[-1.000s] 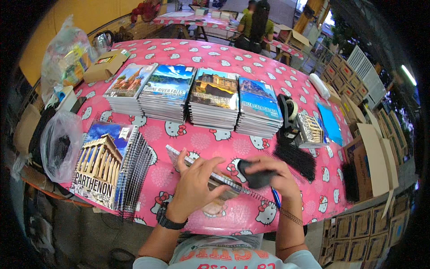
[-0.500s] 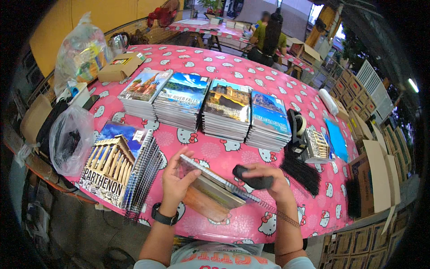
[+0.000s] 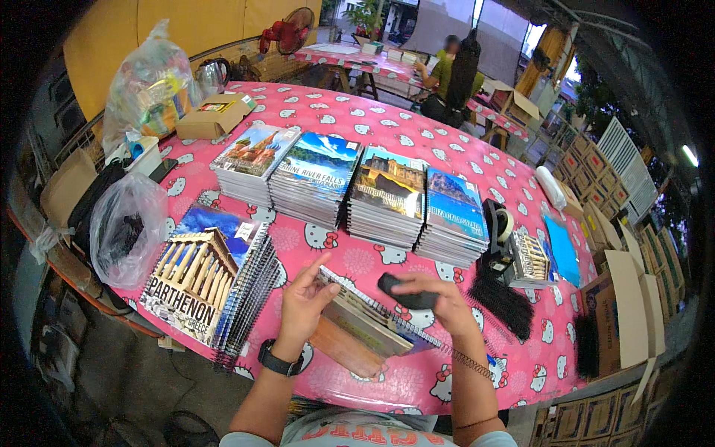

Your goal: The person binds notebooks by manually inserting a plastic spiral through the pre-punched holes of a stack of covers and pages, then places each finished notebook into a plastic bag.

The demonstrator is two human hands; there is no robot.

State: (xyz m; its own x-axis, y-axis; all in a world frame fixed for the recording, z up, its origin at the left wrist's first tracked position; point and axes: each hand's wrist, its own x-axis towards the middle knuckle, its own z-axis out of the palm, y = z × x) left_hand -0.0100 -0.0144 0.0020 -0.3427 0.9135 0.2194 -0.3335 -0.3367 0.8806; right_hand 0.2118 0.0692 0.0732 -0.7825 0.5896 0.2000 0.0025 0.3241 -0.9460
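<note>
A clear bag (image 3: 153, 86) stuffed with colourful packets stands at the far left of the desk (image 3: 417, 127), and an open carton (image 3: 216, 115) just right of it shows a coloured sheet inside. At the left edge a second clear bag (image 3: 126, 231) holds something dark that I cannot make out. On the right, off the desk, an open brown box (image 3: 622, 313) stands with its flaps up; its contents are hidden. Near the front edge the left hand (image 3: 302, 309) steadies a spiral notebook (image 3: 365, 328), its fingers (image 3: 320, 268) spread apart, palm against the left side of the cover. The notebook lies tilted, its wire spine running along the right side, the cover brownish with a dark band; a reddish-brown board shows beneath it. The right hand (image 3: 439, 302) has its fingers closed round a small black tool (image 3: 406, 298), held just above the spine. Four stacks (image 3: 350, 194) of picture-covered notebooks sit in a row behind, and a fanned pile (image 3: 212, 279) with a temple cover lies to the left. A tape dispenser (image 3: 499, 235) stands on the right.
</note>
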